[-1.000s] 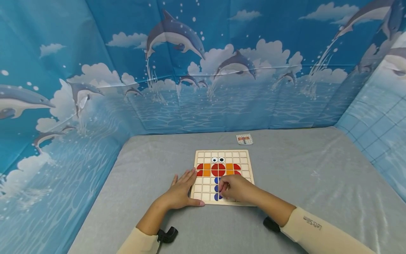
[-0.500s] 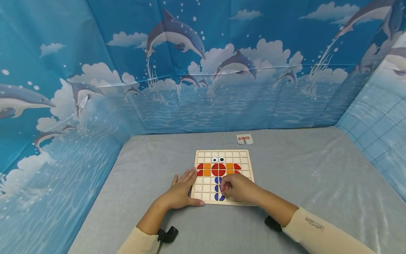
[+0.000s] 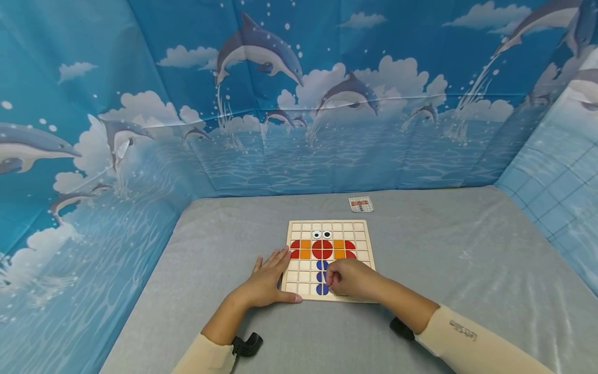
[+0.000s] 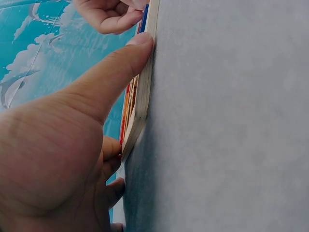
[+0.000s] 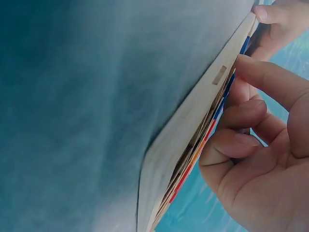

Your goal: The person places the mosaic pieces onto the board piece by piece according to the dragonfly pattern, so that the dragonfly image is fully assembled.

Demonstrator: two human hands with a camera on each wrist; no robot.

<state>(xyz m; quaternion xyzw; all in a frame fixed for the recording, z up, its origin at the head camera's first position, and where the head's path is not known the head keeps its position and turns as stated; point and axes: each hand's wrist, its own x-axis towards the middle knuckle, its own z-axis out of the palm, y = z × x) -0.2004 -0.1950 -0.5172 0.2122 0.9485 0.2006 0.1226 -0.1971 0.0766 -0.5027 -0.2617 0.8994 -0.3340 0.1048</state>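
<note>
A wooden grid board (image 3: 296, 283) lies on the grey cloth, filled in its middle with red, orange and blue pieces and two eye pieces (image 3: 322, 235). My left hand (image 3: 263, 283) rests along the board's left side, fingers spread over the edge and thumb at the near corner. Over the lower right part, my right hand (image 3: 352, 278) has its fingers curled, with thumb and fingertips at the column of blue pieces (image 3: 322, 289). In the right wrist view, the thumb (image 5: 265, 75) reaches the board's near rim beside a blue piece. No piece shows between the fingers.
A small printed pattern card (image 3: 361, 204) lies behind the board at the back. Grey cloth (image 3: 444, 249) covers the table on both sides. A blue dolphin-print curtain (image 3: 327, 156) hangs behind and along the sides.
The lowest right blue piece, partly covered and then tilted-looking earlier, now shows as a half circle beside its partner. My right hand has shifted slightly right. My left hand has stayed put.
</note>
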